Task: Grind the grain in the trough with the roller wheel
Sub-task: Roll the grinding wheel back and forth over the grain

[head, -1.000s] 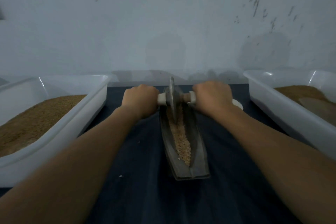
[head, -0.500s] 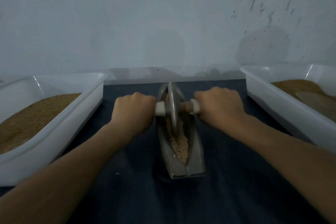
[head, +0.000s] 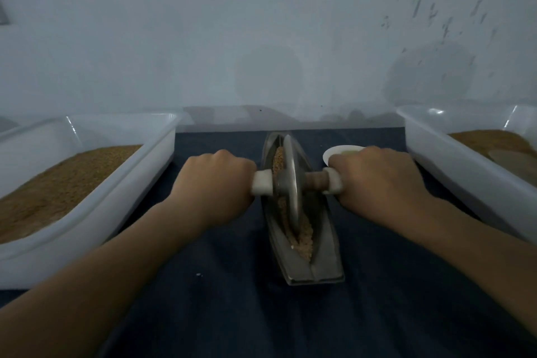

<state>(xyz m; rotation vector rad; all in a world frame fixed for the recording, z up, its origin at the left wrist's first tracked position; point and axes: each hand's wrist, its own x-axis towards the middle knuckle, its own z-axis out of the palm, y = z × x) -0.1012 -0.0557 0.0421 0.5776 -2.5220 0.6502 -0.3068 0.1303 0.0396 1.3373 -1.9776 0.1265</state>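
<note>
A narrow boat-shaped metal trough (head: pixel 322 253) lies lengthwise on the dark cloth in the middle. Tan grain (head: pixel 303 237) fills its groove, heaped toward the near end. A thin metal roller wheel (head: pixel 292 180) stands upright in the groove at about mid-length, on a wooden axle with white end grips. My left hand (head: pixel 215 183) grips the left handle and my right hand (head: pixel 377 180) grips the right handle. Both fists hide most of the handles.
A white tub (head: pixel 96 206) of brown grain stands at the left; another white tub (head: pixel 465 177) with brown meal stands at the right. A small white dish (head: pixel 337 152) sits behind my right hand. A pale wall rises just beyond the table.
The wheel has rolled toward me along the trough, from its far end to about mid-length. Both hands came back with it, and grain shows behind the wheel now.
</note>
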